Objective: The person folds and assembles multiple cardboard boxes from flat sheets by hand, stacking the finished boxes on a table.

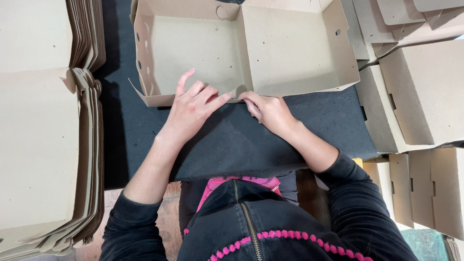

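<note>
Hands press the cardboard box (241, 53) front edge: left hand (191, 108) grip wide, right hand (268, 110) pinching it.

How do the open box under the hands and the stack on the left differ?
The open box is folded up, walls raised around two compartments; the left stack holds flat, unfolded sheets. The box lies on the dark mat alone, touched by both hands; the stack is piled high, untouched. Both are plain brown cardboard.
</note>
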